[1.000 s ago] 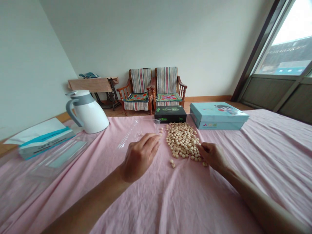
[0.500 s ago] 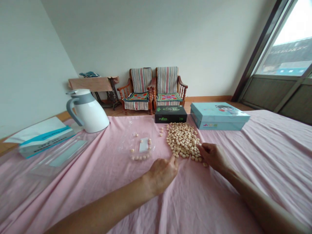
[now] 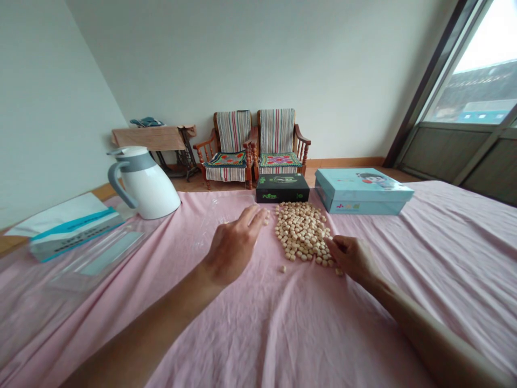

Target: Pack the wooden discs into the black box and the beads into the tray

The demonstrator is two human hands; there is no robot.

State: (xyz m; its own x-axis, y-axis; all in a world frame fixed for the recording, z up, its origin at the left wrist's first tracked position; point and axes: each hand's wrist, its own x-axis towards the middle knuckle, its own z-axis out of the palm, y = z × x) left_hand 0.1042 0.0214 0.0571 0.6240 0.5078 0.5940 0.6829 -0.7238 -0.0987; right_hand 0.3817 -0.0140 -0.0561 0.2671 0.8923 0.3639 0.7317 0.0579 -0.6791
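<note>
A heap of small, round, beige pieces (image 3: pixel 301 229), like nuts or beads, lies on the pink cloth. My left hand (image 3: pixel 234 245) is left of the heap with its fingers stretched forward, the tips close to a few loose pieces (image 3: pixel 266 218). It covers most of a clear plastic tray (image 3: pixel 205 215). My right hand (image 3: pixel 355 258) rests at the heap's right edge, fingers curled and pinched together; what is in them, if anything, is hidden. One single piece (image 3: pixel 283 269) sits in front of the heap, and another lies just below my right fingertips.
Behind the heap are a black box (image 3: pixel 283 188) and a light blue box (image 3: pixel 363 191). At the left stand a white and grey jug (image 3: pixel 151 186), a tissue pack (image 3: pixel 76 231) and another clear plastic tray (image 3: pixel 109 256). Two wooden armchairs (image 3: pixel 277 132) stand beyond the table.
My left hand has moved left and forward from the heap's near edge, its fingers straightening. A single piece now shows where it was. My right hand has stayed in place.
</note>
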